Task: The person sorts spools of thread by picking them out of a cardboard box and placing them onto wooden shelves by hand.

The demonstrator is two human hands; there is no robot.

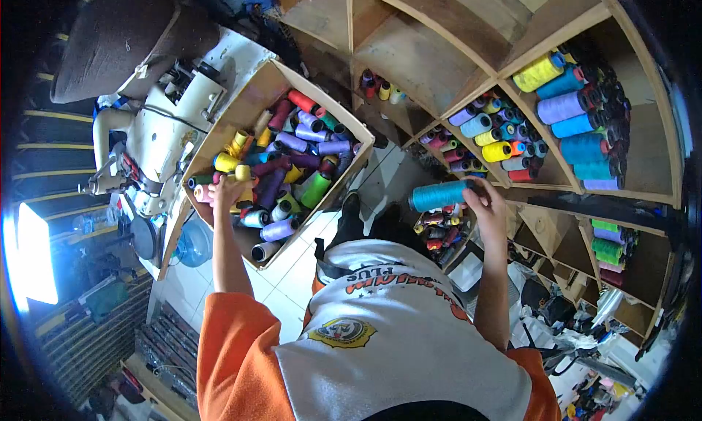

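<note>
My right hand (484,205) is closed around one end of a teal thread cone (439,196), which lies roughly sideways in front of the shelves. My left hand (229,191) is at the left side of a cardboard box (289,238) full of thread cones, its fingers curled. A small yellow thread spool (242,172) is right at its fingertips, and whether the fingers grip it is unclear. Purple cones (278,229), a bright green cone (316,191) and a red cone (302,101) lie jumbled in the box.
A wooden shelf unit (499,77) stands to the right, with stacked cones (563,108) in several compartments. More cones (442,234) are low beside my legs. A white sewing machine (164,132) is left of the box. A bright lamp (35,253) glows at far left.
</note>
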